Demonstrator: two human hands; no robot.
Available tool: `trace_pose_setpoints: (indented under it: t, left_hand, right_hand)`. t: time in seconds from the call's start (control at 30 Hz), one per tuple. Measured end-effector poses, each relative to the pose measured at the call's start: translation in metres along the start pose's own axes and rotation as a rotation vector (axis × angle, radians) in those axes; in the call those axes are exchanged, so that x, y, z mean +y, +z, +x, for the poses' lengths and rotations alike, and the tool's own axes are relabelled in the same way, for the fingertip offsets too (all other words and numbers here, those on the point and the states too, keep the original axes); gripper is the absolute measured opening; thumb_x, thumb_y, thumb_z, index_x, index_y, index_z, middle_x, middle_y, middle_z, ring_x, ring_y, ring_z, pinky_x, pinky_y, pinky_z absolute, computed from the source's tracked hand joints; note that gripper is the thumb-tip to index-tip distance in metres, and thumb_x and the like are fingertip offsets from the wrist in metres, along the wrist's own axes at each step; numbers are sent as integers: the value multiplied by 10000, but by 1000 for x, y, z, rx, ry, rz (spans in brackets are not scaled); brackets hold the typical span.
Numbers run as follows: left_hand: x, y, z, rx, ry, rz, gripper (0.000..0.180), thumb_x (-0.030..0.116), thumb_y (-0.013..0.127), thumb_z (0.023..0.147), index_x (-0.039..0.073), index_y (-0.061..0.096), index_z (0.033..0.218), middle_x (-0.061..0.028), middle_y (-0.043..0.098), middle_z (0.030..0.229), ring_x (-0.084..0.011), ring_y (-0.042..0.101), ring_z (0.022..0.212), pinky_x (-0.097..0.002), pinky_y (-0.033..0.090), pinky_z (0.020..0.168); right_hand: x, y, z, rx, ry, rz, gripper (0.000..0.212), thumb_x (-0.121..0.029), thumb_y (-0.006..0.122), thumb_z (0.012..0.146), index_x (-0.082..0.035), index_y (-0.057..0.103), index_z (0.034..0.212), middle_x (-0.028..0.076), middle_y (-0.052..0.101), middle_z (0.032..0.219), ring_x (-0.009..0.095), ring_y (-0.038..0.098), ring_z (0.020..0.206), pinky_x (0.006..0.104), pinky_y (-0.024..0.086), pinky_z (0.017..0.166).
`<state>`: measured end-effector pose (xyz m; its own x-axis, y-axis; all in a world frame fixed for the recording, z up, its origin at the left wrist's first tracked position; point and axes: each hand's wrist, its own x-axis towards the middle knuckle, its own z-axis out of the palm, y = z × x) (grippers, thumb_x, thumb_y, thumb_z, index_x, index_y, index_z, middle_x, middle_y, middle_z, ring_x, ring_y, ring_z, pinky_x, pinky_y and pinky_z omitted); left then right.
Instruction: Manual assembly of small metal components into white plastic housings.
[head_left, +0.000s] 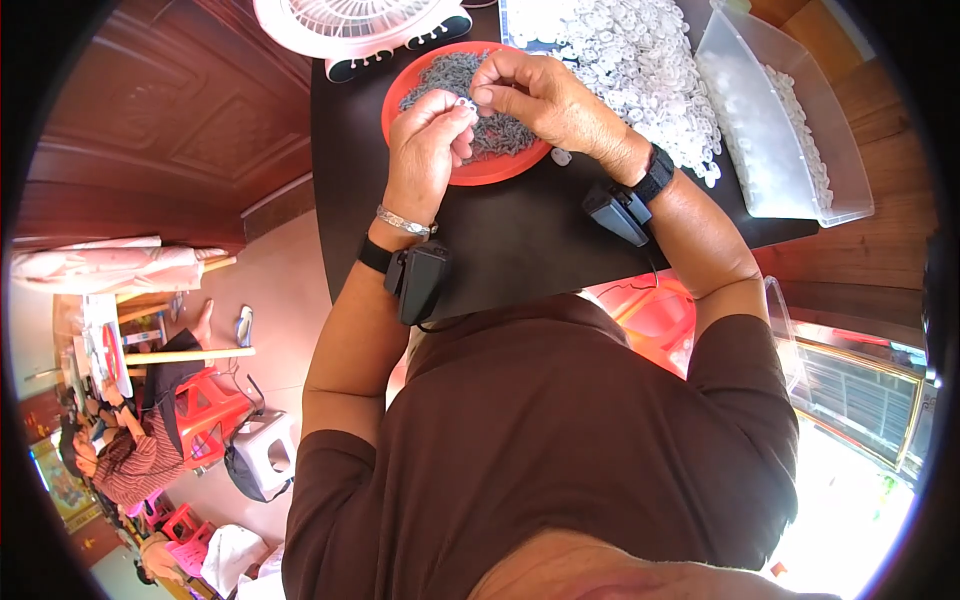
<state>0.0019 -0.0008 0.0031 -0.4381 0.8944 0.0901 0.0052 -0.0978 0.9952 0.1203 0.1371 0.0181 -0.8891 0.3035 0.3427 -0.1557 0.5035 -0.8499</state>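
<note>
My left hand (425, 145) pinches a small white plastic piece (466, 103) between thumb and forefinger, above a round red basin (485, 174). Close beside that piece, the thumb and forefinger of my right hand (545, 98) are pressed together; whatever they hold is too small to make out. Many small grey pieces (505, 135) fill the basin under both hands. To the right of the basin, a large heap of white plastic pieces (640, 85) spreads over the black table (520, 250). One loose white piece (561, 157) lies by the basin's rim.
A clear plastic bin (770, 150) with more white pieces stands at the table's right edge. Behind the basin is a pink and white fan (365, 25). Red stools (210, 410) and a seated person (145, 460) are off to the left.
</note>
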Motion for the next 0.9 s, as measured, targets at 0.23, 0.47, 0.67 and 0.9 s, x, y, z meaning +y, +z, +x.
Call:
trace_pose_setpoints:
  t: [0.23, 0.47, 0.67, 0.9]
  left_hand:
    - [-2, 1, -2, -31, 23, -3, 174, 160, 498, 895, 25, 563, 806, -6, 547, 679, -73, 512, 565, -196, 382, 501]
    - [0, 2, -6, -50, 46, 37, 192, 157, 483, 897, 25, 554, 776, -1, 527, 647, -69, 496, 539, -196, 364, 477]
    - [-1, 4, -2, -21, 14, -48, 167, 145, 522, 871, 25, 578, 771, -4, 519, 580, -67, 462, 487, -195, 348, 441]
    - [-3, -5, 7, 162, -14, -200, 157, 157, 561, 836, 25, 590, 756, -13, 552, 609, -88, 498, 478, -200, 355, 439]
  right_hand:
    - [-7, 1, -1, -31, 19, -139, 132, -132, 526, 913, -5, 558, 909, 24, 560, 756, 95, 532, 734, 248, 454, 696]
    - [-7, 3, -4, -28, 24, -228, 133, -144, 542, 906, -14, 562, 889, 29, 542, 732, 108, 495, 683, 256, 440, 655]
    - [-10, 4, -3, 35, 50, -225, 233, -242, 568, 913, -25, 586, 831, 15, 523, 642, 100, 477, 625, 253, 432, 616]
    - [-31, -31, 7, 119, 258, -279, 273, -273, 623, 853, 0, 641, 849, 64, 614, 668, 139, 579, 625, 276, 466, 596]
